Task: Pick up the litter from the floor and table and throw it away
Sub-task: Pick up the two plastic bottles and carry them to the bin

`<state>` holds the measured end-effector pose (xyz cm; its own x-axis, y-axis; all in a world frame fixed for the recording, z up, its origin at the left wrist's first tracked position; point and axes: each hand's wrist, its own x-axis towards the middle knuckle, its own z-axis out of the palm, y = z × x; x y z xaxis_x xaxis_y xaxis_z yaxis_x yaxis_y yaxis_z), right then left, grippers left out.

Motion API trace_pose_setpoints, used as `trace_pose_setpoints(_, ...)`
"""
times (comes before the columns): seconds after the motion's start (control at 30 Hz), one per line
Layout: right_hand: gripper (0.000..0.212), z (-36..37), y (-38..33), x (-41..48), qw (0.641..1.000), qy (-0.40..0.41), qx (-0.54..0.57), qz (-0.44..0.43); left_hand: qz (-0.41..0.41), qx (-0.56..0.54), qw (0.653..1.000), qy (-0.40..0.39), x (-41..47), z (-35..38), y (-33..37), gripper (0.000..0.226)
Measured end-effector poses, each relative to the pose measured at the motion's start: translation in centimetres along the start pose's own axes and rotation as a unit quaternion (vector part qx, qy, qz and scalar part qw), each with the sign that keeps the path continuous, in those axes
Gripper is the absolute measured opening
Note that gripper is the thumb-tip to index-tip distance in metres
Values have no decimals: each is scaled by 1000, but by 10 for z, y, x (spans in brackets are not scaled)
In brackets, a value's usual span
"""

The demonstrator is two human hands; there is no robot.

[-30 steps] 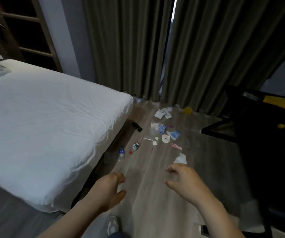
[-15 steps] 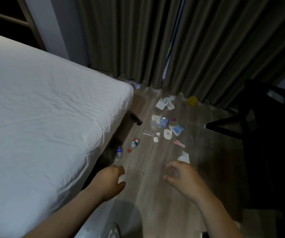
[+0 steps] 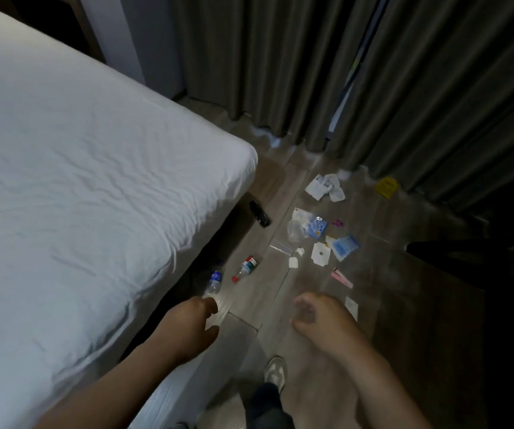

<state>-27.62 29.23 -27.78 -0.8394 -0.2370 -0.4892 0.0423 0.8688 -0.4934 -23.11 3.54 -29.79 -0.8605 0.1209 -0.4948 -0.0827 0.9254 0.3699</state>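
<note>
Closer now than a second ago: the bed (image 3: 94,181) fills more of the left side, the dark table at right has slipped out of view, and a shoe (image 3: 276,371) shows on the wooden floor (image 3: 404,320).

Hands apart, both held out low over the floor. Right hand (image 3: 320,320) has loosely curled fingers and grips nothing. Left hand (image 3: 193,326) is curled too, with a pale glint at its fingertips; I cannot tell whether it pinches anything.

Litter is all on the floor ahead, between bed and curtains (image 3: 280,72):
- blue-label bottle (image 3: 215,281) lying just beyond the left hand, at the bed's edge
- red-cap bottle (image 3: 246,268) beside it
- pink strip (image 3: 342,279) and white scrap (image 3: 351,306) just beyond the right hand
- farther off: blue packet (image 3: 345,246), clear wrapper (image 3: 307,226), crumpled white paper (image 3: 327,187), and yellow packet (image 3: 387,187) at the curtain hem
</note>
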Motion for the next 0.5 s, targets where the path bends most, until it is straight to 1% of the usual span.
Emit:
trace_pose_setpoints(0.13, 35, -11, 26, 72, 998, -42, -46, -16, -43, -30, 999, -4, 57, 20, 5, 36)
trace_pose_setpoints(0.27, 38, 0, 46, 131, 996, -63, -56, -9, -75, -42, 996, -8, 112, 40, -8, 38)
trace_pose_setpoints(0.4, 41, 39, 72, 186, 997, -51, -53, -5, -97, -44, 994, -26, 171, 78, -36, 39)
trace_pose_setpoints(0.5, 43, 85, 97, 228, 997, -69, -41, 9, -116, -63, 990, -41, 215, 120, -59, 39)
